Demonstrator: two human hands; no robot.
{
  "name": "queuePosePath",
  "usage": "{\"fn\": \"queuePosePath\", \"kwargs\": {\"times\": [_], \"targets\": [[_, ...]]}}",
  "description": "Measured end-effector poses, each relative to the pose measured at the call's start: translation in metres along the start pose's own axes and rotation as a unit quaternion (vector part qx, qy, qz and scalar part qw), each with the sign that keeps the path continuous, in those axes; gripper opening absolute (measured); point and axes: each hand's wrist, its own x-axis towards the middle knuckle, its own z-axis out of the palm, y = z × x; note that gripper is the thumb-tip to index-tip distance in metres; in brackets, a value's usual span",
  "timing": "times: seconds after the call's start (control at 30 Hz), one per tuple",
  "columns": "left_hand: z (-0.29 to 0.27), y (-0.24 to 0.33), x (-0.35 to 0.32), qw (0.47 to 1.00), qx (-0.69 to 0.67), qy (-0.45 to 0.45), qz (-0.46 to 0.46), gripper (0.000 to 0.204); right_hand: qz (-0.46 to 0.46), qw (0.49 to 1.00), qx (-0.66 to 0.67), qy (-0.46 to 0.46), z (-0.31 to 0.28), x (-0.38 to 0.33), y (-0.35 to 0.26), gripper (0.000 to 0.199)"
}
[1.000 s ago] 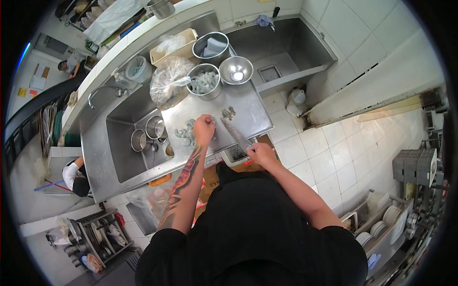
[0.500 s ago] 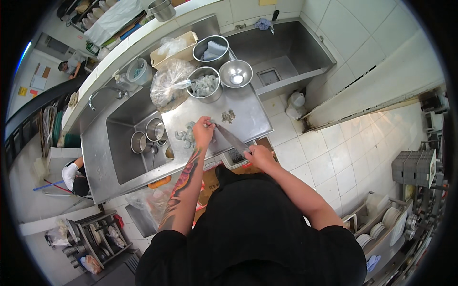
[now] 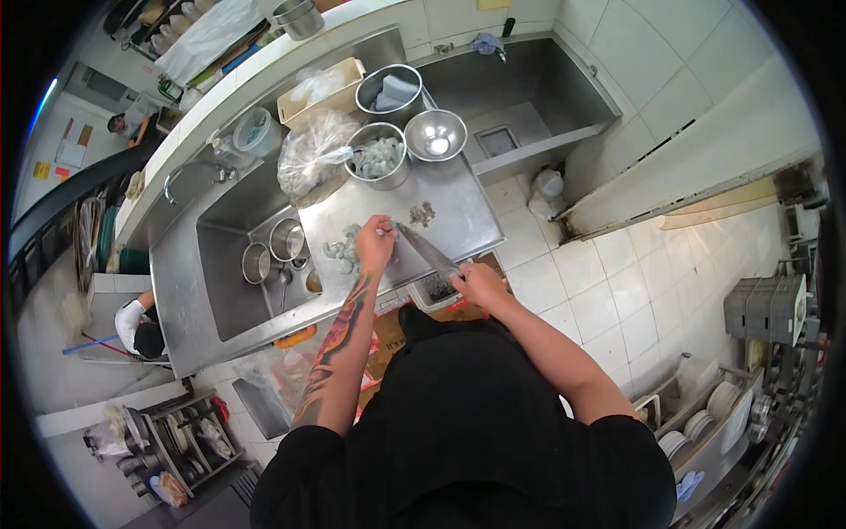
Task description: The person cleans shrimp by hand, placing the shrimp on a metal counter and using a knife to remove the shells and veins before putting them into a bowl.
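Observation:
My right hand (image 3: 482, 288) is closed round the handle of a large knife (image 3: 430, 252), its broad blade slanting up and left over the steel counter (image 3: 458, 204). Close to the blade's tip, my left hand (image 3: 377, 238) has its fingers pinched together; what is between them is too small to make out. Peeled grey shrimp (image 3: 340, 250) lie in a heap just left of that hand. Beyond the blade sits a small brownish pile of scraps (image 3: 422, 213). Farther back, a steel pot (image 3: 379, 182) holds more greyish shrimp.
A shiny steel bowl (image 3: 435, 135), a pot with pale contents (image 3: 389, 113), a plastic bag (image 3: 310, 163) and a cream tub (image 3: 291, 108) line the counter's back. The left sink (image 3: 231, 304) holds small pots. Another sink (image 3: 564, 88) is at back right. Someone in white (image 3: 138, 326) is low at left.
The knife and both hands have shifted only very slightly. At far left, the person in white has moved a little.

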Motion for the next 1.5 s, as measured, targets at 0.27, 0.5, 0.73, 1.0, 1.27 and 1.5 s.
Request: {"fn": "queuePosePath", "kwargs": {"times": [0.27,0.5,0.73,1.0,1.27,1.5], "targets": [[-0.008,0.010,-0.007,0.998,0.061,-0.015,0.029,0.038,0.005,1.000,0.010,-0.014,-0.006,0.004,0.000,0.037],[-0.012,0.010,-0.011,0.998,0.054,-0.040,0.022,0.041,0.027,0.997,0.027,-0.060,-0.016,0.001,-0.012,0.038],[-0.013,0.009,-0.011,0.996,0.058,-0.048,0.046,0.040,0.010,0.998,-0.012,-0.053,-0.013,0.004,-0.005,0.037],[-0.015,0.010,-0.011,0.993,0.075,-0.057,0.077,0.041,0.006,0.999,-0.032,-0.008,-0.011,0.012,0.003,0.036],[-0.019,0.027,-0.023,0.944,0.265,-0.082,0.176,0.038,0.021,0.999,-0.022,-0.021,-0.020,0.015,0.004,0.037],[-0.003,0.027,-0.019,0.982,0.132,-0.048,0.125,0.034,0.052,0.997,0.045,-0.037,-0.003,0.019,0.016,0.043]]}}
